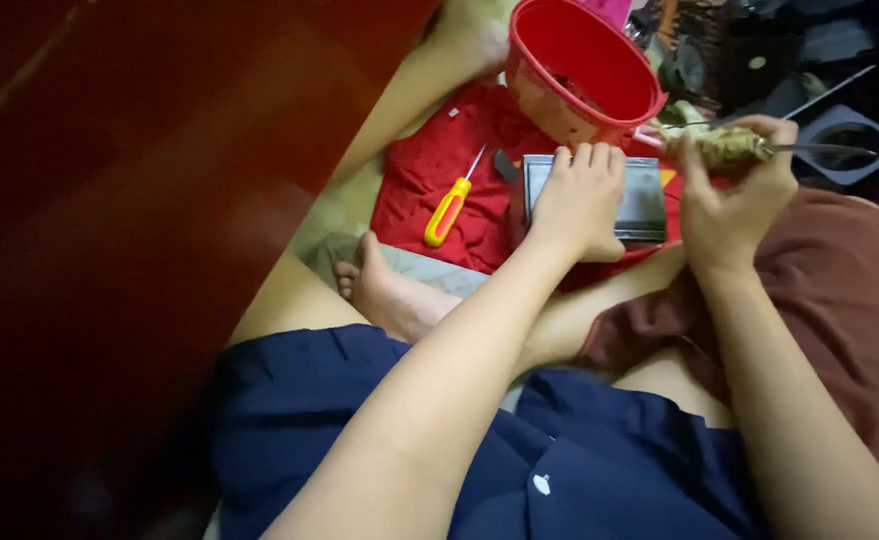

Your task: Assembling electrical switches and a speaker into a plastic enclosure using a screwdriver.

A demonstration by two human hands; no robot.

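My left hand [578, 200] rests on a flat grey metal box [650, 195] that lies on a red cloth [440, 170], its fingers curled over the box's far edge. Just right of the box, my right hand [735, 205] is closed on a worn tool handle [732, 150] with a thin metal shaft pointing right. A screwdriver with a yellow and red handle [450, 210] lies on the cloth left of the box. A red plastic bowl [585, 65] stands just beyond the box.
I sit cross-legged on the floor, my bare foot [385, 290] near the cloth. A dark red panel [140, 200] fills the left. A brown cushion [840, 290] lies at right, with dark clutter and a grey square part [850, 140] behind.
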